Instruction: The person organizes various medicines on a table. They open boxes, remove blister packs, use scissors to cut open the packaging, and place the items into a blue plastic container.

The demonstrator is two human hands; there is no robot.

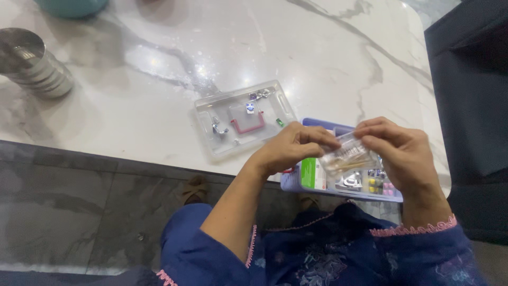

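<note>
Clear plastic packet [346, 156] w/ thin pale sticks inside is pinched betw. both your hands, held above the purple tray [312, 185] at the marble table [159, 63] edge. Your left hand [288, 151] fingers curl closed on packet's left end; right hand [405, 153] fingertips grip its top right. Clear lid [243, 116] w/ pink handle lies just left of tray; steel cup stack [34, 63] far left.
</note>
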